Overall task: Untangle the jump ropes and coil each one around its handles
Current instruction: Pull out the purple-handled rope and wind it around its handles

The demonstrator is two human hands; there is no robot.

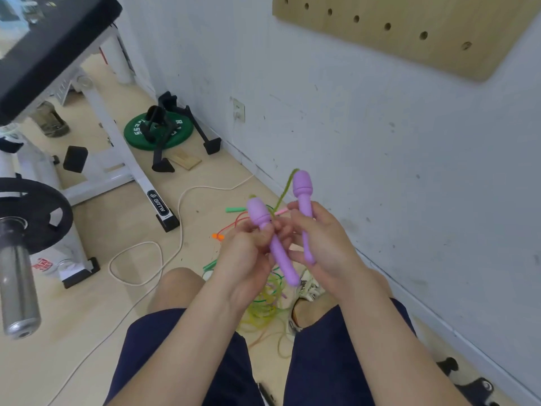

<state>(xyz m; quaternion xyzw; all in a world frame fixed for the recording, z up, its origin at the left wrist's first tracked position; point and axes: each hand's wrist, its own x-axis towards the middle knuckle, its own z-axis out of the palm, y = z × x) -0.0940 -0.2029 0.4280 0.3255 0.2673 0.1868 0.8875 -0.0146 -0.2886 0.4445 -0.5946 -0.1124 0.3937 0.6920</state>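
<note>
Gripping the left handle (278, 256) in my left hand (243, 259), the right handle (303, 194) in my right hand (325, 244), I hold them nearly parallel, heads up.

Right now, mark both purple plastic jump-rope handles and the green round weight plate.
Left purple plastic handle (257, 210): head view, bulbous top.
Right purple plastic handle (302, 183): head view, bulbous top.
Green round weight plate (133, 135): head view, bare left face.

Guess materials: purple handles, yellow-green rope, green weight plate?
The purple handles look like moulded plastic or silicone: matte, smooth, uniform colour. The yellow-green rope is probably PVC cord: translucent, slightly glossy, lying in limp loops. The green weight plate looks rubber-coated: dull finish, white printed lettering; its core is not visible.
</note>
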